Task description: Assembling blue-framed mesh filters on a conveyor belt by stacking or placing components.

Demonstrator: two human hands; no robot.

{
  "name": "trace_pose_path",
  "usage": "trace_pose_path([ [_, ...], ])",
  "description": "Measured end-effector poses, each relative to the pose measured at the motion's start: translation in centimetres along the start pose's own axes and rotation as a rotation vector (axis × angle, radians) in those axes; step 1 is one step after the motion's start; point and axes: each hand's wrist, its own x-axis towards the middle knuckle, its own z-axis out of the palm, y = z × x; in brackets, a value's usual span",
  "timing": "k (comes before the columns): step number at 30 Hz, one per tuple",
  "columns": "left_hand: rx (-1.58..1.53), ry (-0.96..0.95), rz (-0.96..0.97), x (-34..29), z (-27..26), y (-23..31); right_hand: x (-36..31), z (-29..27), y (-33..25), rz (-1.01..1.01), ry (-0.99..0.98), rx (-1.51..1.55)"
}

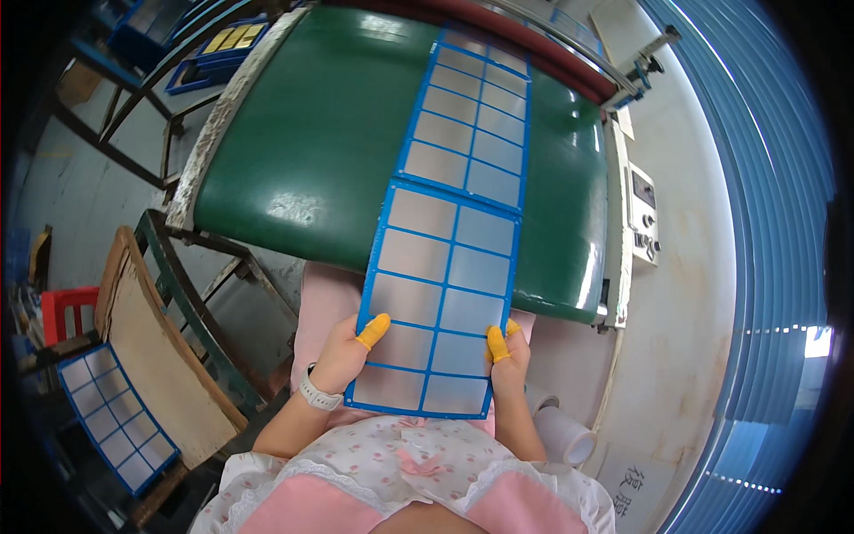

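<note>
My left hand (342, 354) grips the left edge of a translucent sheet (414, 254) with a blue border and blue grid lines. A yellow finger cot covers its thumb, which lies on top, and a pale watch is on the wrist. On the opposite edge my right hand (510, 360) is closed, with yellow cots on its thumb and a finger. The sheet's near end is over my lap. Its far end lies on the green conveyor belt (311, 116), against or slightly overlapping a second sheet of the same kind (471, 111). That one reaches under a dark red roller (551, 55).
A control box (645, 214) with knobs is at the belt's right side. Left of me are a worn board (160, 329), another blue-gridded sheet (116, 414) and a red stool (67, 311). A blue tray (227, 53) holds yellow pieces. White rolls (565, 434) stand low on the right.
</note>
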Motion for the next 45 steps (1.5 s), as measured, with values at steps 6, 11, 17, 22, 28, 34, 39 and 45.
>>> trace_pose_path([
  [6,-0.024,0.031,0.089,-0.2,-0.1,-1.1,-0.2,-0.1,-0.5,-0.011,-0.051,-0.022],
  [11,-0.031,0.033,0.077,-0.6,0.4,-0.6,-0.2,-0.1,-0.6,0.005,-0.049,0.002],
  [17,0.031,0.049,0.141,0.3,0.2,-1.5,-0.2,-0.6,-0.6,0.031,-0.068,-0.027],
  [22,0.030,0.016,0.032,0.0,0.2,-0.7,-0.1,-0.3,-0.3,0.005,-0.031,-0.020],
  [28,0.017,0.019,0.051,-0.2,0.5,-0.2,0.0,-0.5,-0.1,0.029,-0.055,0.006],
  [34,0.038,0.020,0.083,0.4,0.3,-1.2,0.0,-0.2,-0.7,0.035,-0.068,0.044],
  [39,0.009,0.026,0.055,0.5,0.2,-1.5,0.1,-0.3,-0.5,0.050,-0.063,0.033],
  [45,-0.009,0.015,0.052,0.4,0.3,-1.1,0.1,-0.3,-0.4,0.064,-0.043,0.033],
])
